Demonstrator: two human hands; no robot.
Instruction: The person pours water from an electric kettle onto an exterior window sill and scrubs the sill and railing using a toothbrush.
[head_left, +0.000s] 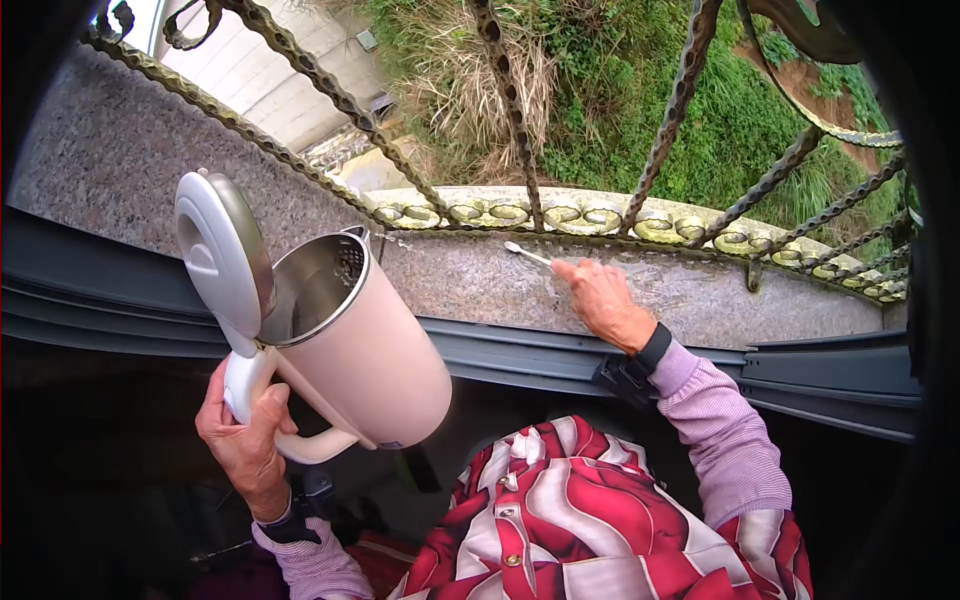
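The kettle (pixel 365 345), pale pink and open-mouthed, is held tilted in front of the window track (pixel 520 355), its lid (pixel 225 265) swung up and its spout side toward the stone ledge (pixel 480 290). Its white handle (pixel 318 445) runs through the left hand (pixel 242 420), whose fingers are wrapped around the upper part near the lid hinge, thumb across the near side; the kettle's body sits to the right of those fingers, apart from them. A slim white stick (pixel 527 254) with a rounded tip is pinched in the fingers of the right hand (pixel 605 303); it projects leftward past the fingertips, over the ledge. Whether its tip touches the stone, I cannot tell. Just beyond is the metal railing (pixel 515 105), with green plants (pixel 620 90) outside. A dark band (pixel 655 350) circles the right wrist, below it a striped purple sleeve (pixel 725 430) and a red-and-white garment (pixel 570 500)
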